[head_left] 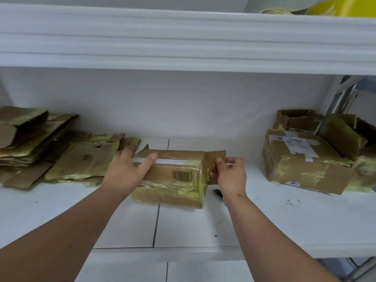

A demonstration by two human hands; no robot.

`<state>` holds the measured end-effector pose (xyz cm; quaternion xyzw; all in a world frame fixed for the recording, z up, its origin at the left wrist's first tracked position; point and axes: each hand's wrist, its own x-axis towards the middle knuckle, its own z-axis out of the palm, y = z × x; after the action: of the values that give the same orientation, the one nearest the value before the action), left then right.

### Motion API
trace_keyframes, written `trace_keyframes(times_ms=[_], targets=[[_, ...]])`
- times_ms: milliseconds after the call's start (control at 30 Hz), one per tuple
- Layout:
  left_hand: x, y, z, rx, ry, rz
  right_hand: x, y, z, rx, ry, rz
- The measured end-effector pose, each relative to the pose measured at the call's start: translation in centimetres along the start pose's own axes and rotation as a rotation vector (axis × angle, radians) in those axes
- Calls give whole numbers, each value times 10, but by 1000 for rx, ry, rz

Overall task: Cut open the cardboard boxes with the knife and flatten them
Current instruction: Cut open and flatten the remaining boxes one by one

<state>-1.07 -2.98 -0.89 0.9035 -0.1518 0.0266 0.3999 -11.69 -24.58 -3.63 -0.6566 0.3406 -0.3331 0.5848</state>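
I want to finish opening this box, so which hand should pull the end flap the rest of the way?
Probably the right hand: it already pinches the raised end flap of the taped box. The left hand lies flat on the box top, well placed to steady it.

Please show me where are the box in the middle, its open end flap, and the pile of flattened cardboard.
middle box [175, 159], head view, on its taped top face.
end flap [216, 155], head view, on its upper part.
flattened cardboard pile [85, 159], head view, on a top sheet.
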Motion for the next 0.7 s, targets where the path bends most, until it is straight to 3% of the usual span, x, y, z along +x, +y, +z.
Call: trace_keyframes(times_ms=[133,300,400,467,600,700], targets=[[-12,-18,-12,163,-95,147,-13,7,7,-45,-121,39],[-16,-19,-2,424,-137,164,-26,21,8,-20,-280,135],[-16,-7,10,614,-182,184,-26,19,0,-57,-305,84],[-15,0,19,664,-208,201,-22,22,-11,-213,-293,-15],[-10,12,34,738,-191,199,-1,39,-46,-813,-194,-169],[-8,26,47,808,-148,223,7,52,-64,-1143,-301,-145]])
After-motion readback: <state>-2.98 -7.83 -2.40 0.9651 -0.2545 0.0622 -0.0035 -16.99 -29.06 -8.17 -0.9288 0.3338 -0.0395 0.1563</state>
